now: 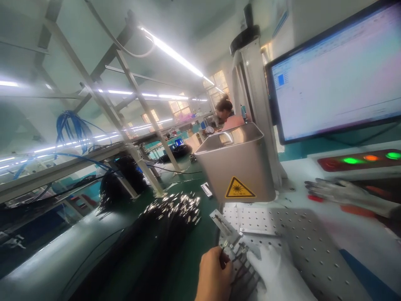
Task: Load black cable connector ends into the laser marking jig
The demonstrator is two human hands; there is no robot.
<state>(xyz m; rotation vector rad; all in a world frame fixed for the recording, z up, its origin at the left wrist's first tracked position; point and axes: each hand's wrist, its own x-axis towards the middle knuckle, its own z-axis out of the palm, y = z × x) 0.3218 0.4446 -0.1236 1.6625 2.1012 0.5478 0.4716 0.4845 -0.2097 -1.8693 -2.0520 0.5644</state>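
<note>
My left hand, bare, is closed in a pinch at the metal fixture, at the bottom centre. A small metal plug end shows at its fingertips; its cable is mostly hidden. My right hand, in a white glove, bends over the near end of the fixture. Several black cables run between the two hands and pass under the glove's curled fingers, which are partly hidden. The fixture sits on a perforated metal plate beneath a grey machine head with a yellow laser warning label.
A large bundle of black cables with metal plugs lies on the green bench left of my hands. At right, a greyish glove rests below the lit buttons and monitor. A person sits farther back.
</note>
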